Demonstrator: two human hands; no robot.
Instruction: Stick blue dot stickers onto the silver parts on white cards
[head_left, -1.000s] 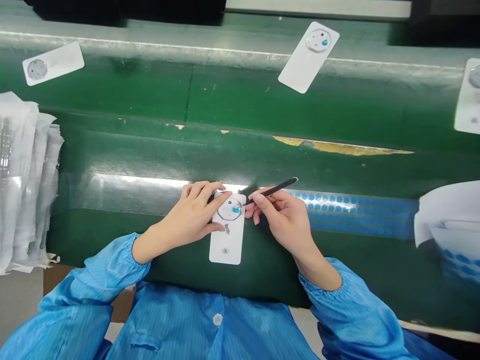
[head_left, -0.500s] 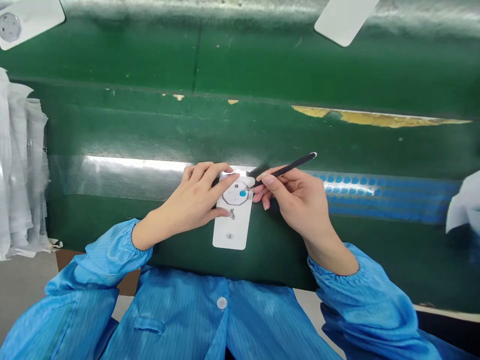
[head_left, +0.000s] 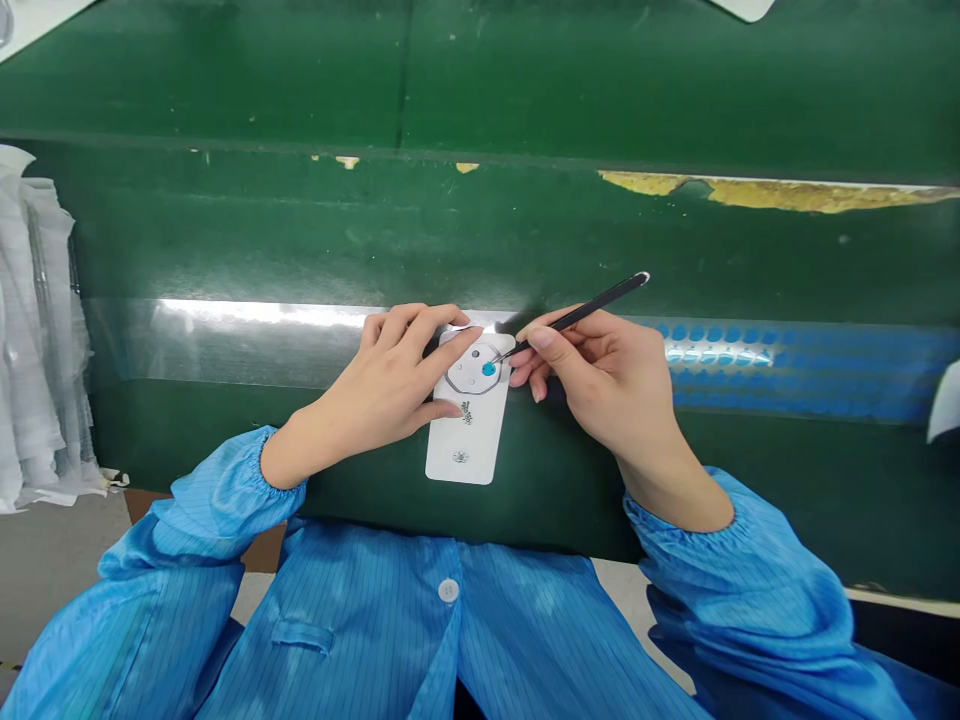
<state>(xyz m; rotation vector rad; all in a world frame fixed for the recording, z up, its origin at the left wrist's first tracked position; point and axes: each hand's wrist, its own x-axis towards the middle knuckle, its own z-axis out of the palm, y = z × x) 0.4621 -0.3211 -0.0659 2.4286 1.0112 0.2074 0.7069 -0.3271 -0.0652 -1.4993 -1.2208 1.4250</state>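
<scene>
A white rectangular card (head_left: 466,440) lies on the green belt surface (head_left: 300,230) near the front edge. A round clear part sits at its top, with a small blue dot sticker (head_left: 488,369) on it. My left hand (head_left: 390,385) presses the card's left edge, thumb and index finger pinching its side. My right hand (head_left: 600,380) grips black tweezers (head_left: 585,312) like a pen. Their tip touches the blue dot.
A clear strip with rows of blue dot stickers (head_left: 750,375) lies to the right of my hands. A stack of clear plastic bags (head_left: 37,330) stands at the left edge. Corners of other white cards (head_left: 739,8) show at the top.
The view has tilted down, so the far cards slid out of the top. My hands, the card and the tweezers hold almost the same pose, tip at the blue dot.
</scene>
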